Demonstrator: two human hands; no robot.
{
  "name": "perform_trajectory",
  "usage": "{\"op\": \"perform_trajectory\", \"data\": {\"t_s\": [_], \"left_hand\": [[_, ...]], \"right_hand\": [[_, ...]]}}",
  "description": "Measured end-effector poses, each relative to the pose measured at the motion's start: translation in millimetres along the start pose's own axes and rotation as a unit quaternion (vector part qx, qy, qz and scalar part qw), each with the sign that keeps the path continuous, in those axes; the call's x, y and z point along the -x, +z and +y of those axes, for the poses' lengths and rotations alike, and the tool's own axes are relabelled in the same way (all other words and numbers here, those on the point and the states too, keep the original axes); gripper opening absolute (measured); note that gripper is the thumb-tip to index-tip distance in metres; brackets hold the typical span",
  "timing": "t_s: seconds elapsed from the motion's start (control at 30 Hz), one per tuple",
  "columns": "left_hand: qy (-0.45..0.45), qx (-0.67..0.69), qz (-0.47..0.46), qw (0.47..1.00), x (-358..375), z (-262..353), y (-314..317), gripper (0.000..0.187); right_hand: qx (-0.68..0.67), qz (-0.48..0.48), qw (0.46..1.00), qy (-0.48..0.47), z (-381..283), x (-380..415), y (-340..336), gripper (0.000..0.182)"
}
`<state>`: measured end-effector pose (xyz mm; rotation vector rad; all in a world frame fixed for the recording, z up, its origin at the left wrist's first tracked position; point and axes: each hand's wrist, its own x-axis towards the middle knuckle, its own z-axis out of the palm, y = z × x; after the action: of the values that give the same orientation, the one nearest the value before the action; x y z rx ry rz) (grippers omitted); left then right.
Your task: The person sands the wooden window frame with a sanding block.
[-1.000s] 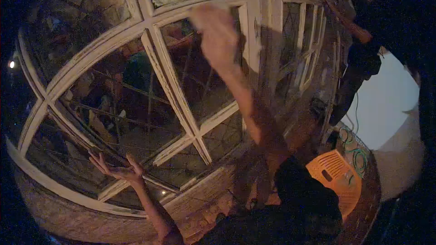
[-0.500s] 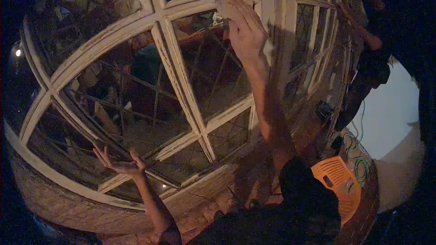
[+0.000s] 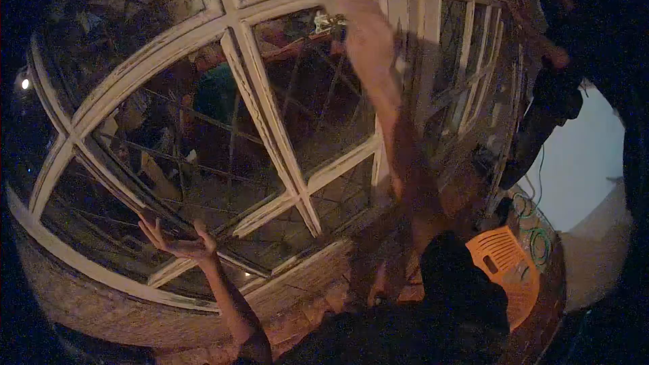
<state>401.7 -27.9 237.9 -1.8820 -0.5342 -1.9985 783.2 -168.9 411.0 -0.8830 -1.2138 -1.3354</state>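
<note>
A weathered white window frame [image 3: 270, 135] with several panes fills the middle and left of the view. My left hand [image 3: 177, 240] is at its lower left, palm up with fingers spread, nothing in it, close to a dark strip along the frame. My right hand [image 3: 365, 23] is raised against the upper bar of the frame, beside a vertical post [image 3: 414, 34]. Motion smears its fingers, and whether it holds anything cannot be made out.
An orange plastic item [image 3: 503, 274] with slots stands at the lower right, near a coiled green hose or cable [image 3: 539, 247]. A large pale surface [image 3: 581, 162] lies at the right. A person's hand [image 3: 556, 57] shows at the upper right.
My right hand has moved slightly along the upper bar and is now blurred. The view has shifted a little. My left hand keeps its place and open pose.
</note>
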Motion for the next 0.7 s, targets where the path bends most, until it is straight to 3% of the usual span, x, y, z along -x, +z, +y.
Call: {"op": "perform_trajectory", "data": {"t_s": [0.03,0.07,0.1,0.2,0.27,0.5,0.53,0.6,0.67,0.7], "left_hand": [[0.000,0.006,0.006,1.000,1.3,-1.6,1.3,0.059],[-0.001,0.012,0.014,1.000,1.5,-2.1,2.3,0.060],[-0.001,0.012,0.016,1.000,0.4,-1.7,2.6,0.060],[-0.001,0.030,0.017,0.999,0.6,3.4,5.2,0.061],[-0.021,0.028,0.015,0.999,2.1,4.0,0.8,0.061],[0.008,0.017,0.029,0.999,-0.4,0.0,5.2,0.060],[0.017,0.000,0.033,0.999,0.4,-0.8,5.1,0.061],[0.027,-0.011,0.033,0.999,2.1,0.7,4.5,0.063],[0.011,-0.041,0.012,0.999,0.3,2.2,-0.2,0.066],[0.016,-0.040,0.013,0.999,-0.7,1.6,1.4,0.066]], "right_hand": [[-0.015,0.021,0.997,0.075,0.0,-3.3,-3.7,0.033],[0.140,-0.005,0.990,-0.015,-3.6,-4.9,-6.5,0.032],[0.141,-0.004,0.990,-0.016,-16.2,-2.7,-1.0,0.032],[0.057,-0.003,0.998,-0.013,-45.1,0.2,25.5,0.033],[-0.010,-0.059,0.993,-0.101,-49.5,-0.4,26.8,0.038],[0.165,0.013,0.982,0.086,-2.9,11.2,15.0,0.038],[0.154,0.058,0.986,0.026,-20.7,10.4,38.9,0.040],[0.093,0.044,0.994,-0.040,-51.2,10.3,45.4,0.042],[0.032,-0.044,0.996,-0.071,-57.1,-0.4,27.9,0.039],[0.034,-0.039,0.996,-0.070,-43.4,0.3,18.6,0.039]]}}
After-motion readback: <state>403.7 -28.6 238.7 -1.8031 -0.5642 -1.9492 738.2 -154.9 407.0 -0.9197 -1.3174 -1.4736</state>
